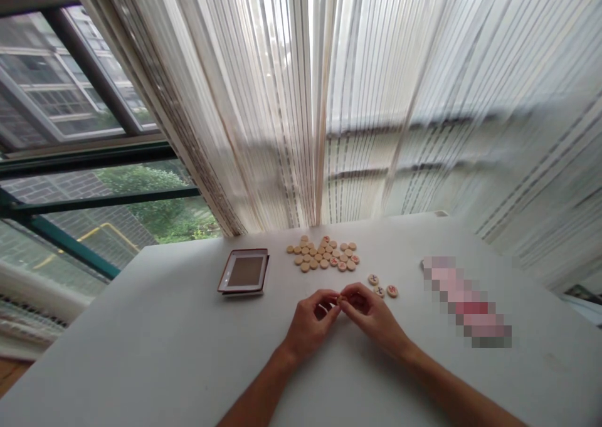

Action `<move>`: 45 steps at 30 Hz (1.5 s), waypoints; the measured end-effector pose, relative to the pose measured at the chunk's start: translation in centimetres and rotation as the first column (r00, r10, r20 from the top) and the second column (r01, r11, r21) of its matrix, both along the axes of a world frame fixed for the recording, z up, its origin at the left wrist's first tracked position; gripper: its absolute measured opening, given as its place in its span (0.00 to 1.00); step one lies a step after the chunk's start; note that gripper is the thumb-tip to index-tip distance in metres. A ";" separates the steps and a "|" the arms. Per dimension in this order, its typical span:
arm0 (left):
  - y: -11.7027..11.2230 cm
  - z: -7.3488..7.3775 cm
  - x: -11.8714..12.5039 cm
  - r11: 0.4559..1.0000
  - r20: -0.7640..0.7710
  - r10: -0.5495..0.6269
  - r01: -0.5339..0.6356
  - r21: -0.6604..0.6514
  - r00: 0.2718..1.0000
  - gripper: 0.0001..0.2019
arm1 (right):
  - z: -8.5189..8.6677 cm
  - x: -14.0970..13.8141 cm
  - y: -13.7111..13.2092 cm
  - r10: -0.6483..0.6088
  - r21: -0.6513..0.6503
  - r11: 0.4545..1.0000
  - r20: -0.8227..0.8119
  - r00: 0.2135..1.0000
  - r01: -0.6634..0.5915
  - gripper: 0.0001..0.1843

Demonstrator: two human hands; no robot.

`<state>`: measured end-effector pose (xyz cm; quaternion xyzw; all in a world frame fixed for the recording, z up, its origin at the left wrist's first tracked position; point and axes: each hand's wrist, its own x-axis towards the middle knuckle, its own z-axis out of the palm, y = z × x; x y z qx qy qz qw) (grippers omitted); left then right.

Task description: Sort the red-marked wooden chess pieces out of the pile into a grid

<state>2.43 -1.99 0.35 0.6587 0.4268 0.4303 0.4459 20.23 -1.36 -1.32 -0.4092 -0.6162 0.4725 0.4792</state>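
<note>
My left hand point(311, 320) and my right hand point(369, 311) meet over the white table. Their fingertips pinch a small tan Chinese chess piece point(339, 300) between them, mostly covered by the fingers. Just beyond my right hand lie a few round wooden pieces: one with a dark mark point(373, 279), another dark-marked one point(379, 291) partly behind the hand, and a red-marked one point(392, 291). Farther back, a loose group of Chinese chess pieces point(324, 264) is spread out, most showing plain tops and several showing red characters.
A shallow box point(244, 271) with a brown panel and red edge sits at the left on the white table point(155, 345). At the right lies a pixelated pinkish object point(470, 305). Striped string curtains point(282, 101) hang behind the table, with a window point(84, 88) at the left.
</note>
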 end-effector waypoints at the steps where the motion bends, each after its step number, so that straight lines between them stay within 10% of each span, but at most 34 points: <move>1: -0.1 0.0 0.0 1.000 -0.010 -0.008 0.008 0.005 1.000 0.13 | 0.0 0.0 0.0 -0.006 0.000 1.000 0.013 1.000 0.006 0.14; 45: 0.1 0.0 0.0 0.999 -0.014 0.002 -0.001 0.041 1.000 0.12 | 1.1 -0.4 -0.6 0.008 -0.011 1.000 0.014 1.000 -0.008 0.12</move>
